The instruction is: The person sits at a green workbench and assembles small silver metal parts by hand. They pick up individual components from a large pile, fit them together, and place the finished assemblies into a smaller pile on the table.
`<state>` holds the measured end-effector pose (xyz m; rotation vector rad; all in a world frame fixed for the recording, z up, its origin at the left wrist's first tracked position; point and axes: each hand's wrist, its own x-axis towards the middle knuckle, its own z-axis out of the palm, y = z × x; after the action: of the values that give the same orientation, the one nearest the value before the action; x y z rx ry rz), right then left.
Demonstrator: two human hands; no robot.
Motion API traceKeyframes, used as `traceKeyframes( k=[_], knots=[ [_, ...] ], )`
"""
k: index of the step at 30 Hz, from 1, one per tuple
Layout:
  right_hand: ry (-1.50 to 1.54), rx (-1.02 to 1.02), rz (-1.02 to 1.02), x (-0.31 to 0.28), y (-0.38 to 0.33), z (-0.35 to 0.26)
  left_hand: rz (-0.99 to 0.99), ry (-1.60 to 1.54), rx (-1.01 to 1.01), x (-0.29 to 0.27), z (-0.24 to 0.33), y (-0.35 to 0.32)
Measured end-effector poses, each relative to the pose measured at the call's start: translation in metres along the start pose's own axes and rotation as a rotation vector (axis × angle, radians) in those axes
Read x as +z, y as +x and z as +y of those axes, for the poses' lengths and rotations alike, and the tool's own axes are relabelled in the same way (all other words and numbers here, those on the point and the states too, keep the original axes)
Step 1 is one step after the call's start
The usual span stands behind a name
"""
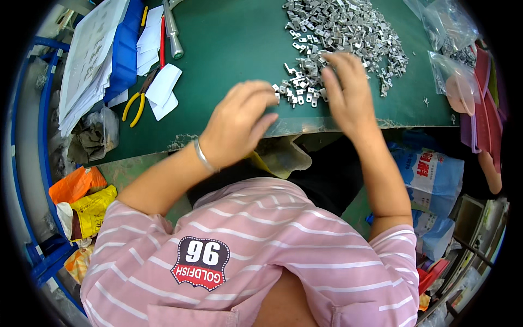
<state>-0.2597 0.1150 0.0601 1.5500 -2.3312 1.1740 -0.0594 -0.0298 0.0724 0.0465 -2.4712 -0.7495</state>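
Observation:
A large heap of small silvery metal brackets (pixel 348 27), bent and with holes, covers the far right of the green table. Some loose brackets (pixel 302 92) spill from it toward the table's front edge. My right hand (pixel 348 92) reaches over the near side of the heap, thumb and fingers apart, its fingertips among the pieces. To the left of the loose brackets is my left hand (pixel 239 117), slightly blurred, with its thumb spread from the curved fingers. Its fingertips are close to the nearest pieces; whether they touch is unclear. Neither hand visibly holds a piece.
Yellow-handled pliers (pixel 136 101), paper slips (pixel 163 87) and a metal-handled tool (pixel 173 35) lie on the left. A blue bin (pixel 122 60) with papers stands beyond them. Clear plastic bags (pixel 452 32) sit at the right. An open bag (pixel 280 158) hangs below the front edge.

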Motion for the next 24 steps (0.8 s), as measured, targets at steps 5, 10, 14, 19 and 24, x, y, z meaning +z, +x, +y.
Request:
traceKeyframes(
  k=[5,10,14,19,24],
  knots=[
    [0.109,-0.064,0.004,0.029,-0.032,-0.047,-0.328,-0.143,0.067,0.034,0.019,-0.071],
    [0.052,0.077,0.147,0.015,-0.032,-0.037,-1.223,0.148,-0.303,0.052,-0.003,-0.085],
    [0.361,0.178,-0.031,0.008,-0.052,-0.037,-1.311,0.072,-0.102,0.053,-0.003,-0.095],
    [0.099,-0.023,-0.018,0.01,-0.061,-0.043,-1.29,0.001,-0.162,0.047,0.005,-0.085],
    [0.177,-0.294,0.019,0.028,-0.084,-0.054,-1.27,-0.07,-0.159,0.052,0.01,-0.081]
  ],
)
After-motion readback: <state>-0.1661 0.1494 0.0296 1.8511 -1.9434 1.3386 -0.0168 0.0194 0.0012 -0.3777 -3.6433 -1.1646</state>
